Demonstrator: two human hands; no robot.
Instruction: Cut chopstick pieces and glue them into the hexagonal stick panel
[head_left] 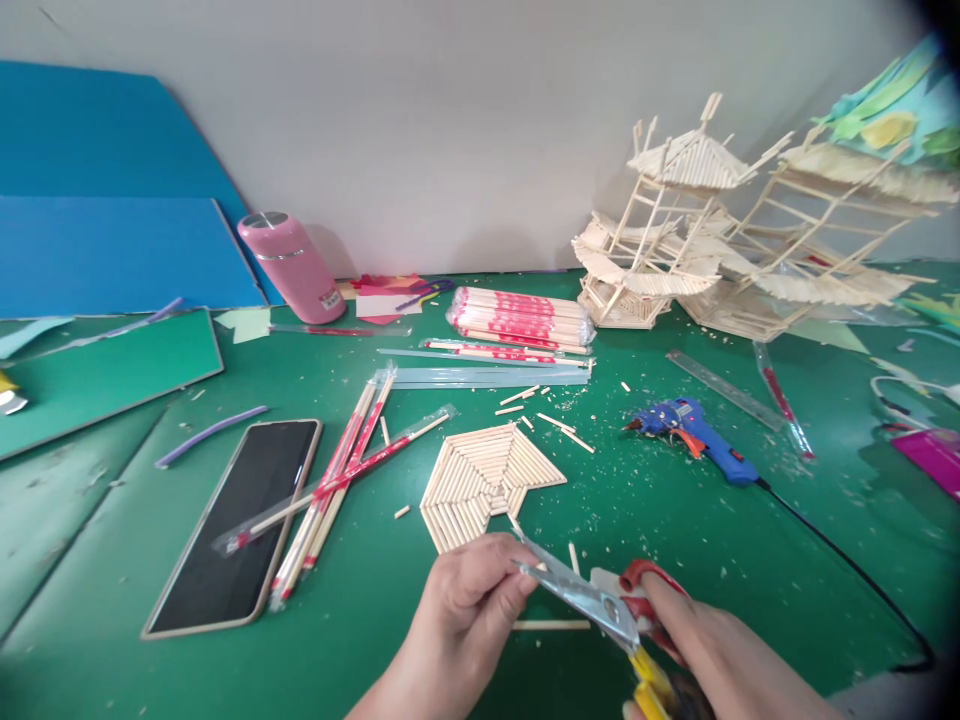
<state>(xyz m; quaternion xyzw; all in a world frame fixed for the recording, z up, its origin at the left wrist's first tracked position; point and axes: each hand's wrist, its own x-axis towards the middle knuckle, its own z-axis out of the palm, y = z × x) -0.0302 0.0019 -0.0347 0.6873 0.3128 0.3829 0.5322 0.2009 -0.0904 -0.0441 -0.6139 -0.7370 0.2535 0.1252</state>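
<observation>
My right hand (694, 625) grips a pair of scissors (592, 600) with red and yellow handles, the blades parted and pointing left. Between the blades is the fingertip area of my left hand (476, 600), closed in a pinch. A pale end of a wooden stick (541, 568) shows at those fingertips; most of it is hidden. Just beyond lies a flat, many-sided panel of wooden sticks (480, 470) with a gap at its lower right, partly covered by my left hand. One loose stick (555, 625) lies below the scissors.
A blue glue gun (694, 435) with a black cord lies right. Left are a phone (240, 530) and wrapped chopsticks (337, 480). Behind stand a chopstick bundle (521, 318), a pink flask (292, 265) and stick-built towers (667, 230). Stick scraps litter the green table (637, 520).
</observation>
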